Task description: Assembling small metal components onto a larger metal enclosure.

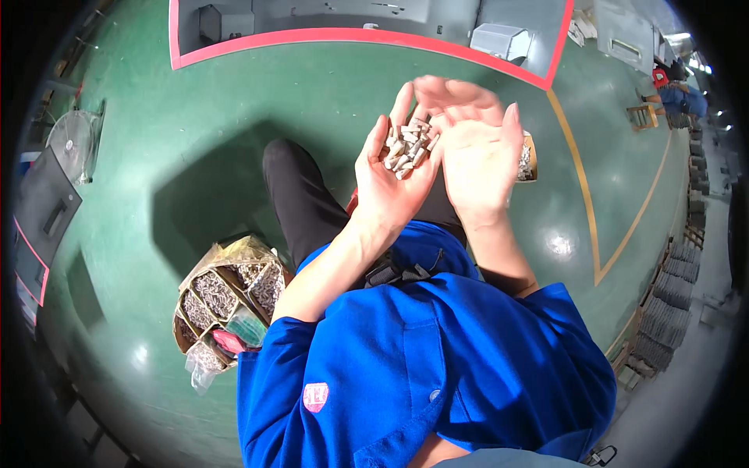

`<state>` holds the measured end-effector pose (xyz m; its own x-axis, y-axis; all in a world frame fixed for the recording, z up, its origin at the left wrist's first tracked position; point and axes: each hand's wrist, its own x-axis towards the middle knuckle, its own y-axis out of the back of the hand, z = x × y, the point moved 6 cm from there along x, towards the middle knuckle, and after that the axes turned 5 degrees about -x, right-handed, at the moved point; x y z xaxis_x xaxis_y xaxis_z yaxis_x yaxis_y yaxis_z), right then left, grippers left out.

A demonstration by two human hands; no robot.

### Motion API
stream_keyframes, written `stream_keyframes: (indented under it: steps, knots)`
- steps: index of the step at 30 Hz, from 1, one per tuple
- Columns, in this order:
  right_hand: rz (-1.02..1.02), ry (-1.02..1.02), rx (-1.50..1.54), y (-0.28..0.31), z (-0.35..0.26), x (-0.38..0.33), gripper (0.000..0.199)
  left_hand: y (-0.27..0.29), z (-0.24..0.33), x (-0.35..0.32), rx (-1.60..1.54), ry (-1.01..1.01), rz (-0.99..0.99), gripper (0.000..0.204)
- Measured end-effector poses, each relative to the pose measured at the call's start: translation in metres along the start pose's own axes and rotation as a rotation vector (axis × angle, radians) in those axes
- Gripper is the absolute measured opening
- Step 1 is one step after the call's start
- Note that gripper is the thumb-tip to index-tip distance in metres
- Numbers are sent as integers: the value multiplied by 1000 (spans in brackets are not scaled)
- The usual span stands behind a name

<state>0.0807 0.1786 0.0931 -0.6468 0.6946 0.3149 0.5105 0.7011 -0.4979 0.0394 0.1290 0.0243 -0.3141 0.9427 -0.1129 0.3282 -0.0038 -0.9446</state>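
Note:
My left hand [388, 191] is cupped with its palm up. A heap of small, pale grey-beige cylindrical pieces [407, 148] lies in its palm and against its fingers. Beside it, touching or nearly so, my right hand [473, 160] is raised with its palm showing and fingers stretched, slightly blurred. No piece shows in the right palm. Partly hidden behind the right hand stands a small box [534, 165] with similar-looking pieces inside.
At my left side, a divided carton [181, 316] holds many small pieces, plus pink and green packets. Ahead stands a grey metal cabinet with a pink-red edge [351, 35]. A round fan [74, 147] is far left. Stacked grey parts [667, 300] line the right. Someone in blue [684, 100] is far right.

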Motion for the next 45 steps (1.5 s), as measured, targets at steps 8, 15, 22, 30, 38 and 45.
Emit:
stream_keyframes:
  steps: [8,15,22,30,38,45]
  knots:
    - [-436,323,-1399,-26,-16,-2,27,-17,9,-10,142,74,-103,49]
    - [-506,291,-1437,-20,-5,-6,15,-16,11,-15,139,75,-65,49]
    - [-542,430,-1483,-33,0,-21,11,-14,18,-31,215,64,-47,49]
    - [99,-9,-1156,41,-32,-29,11,-9,21,-41,14,87,21,47]
    - [627,-50,-1675,249,-70,-69,16,15,50,-32,-9,147,-9,34]
    - [477,-108,-1403,222,-56,-30,43,10,59,-19,111,81,128,26]
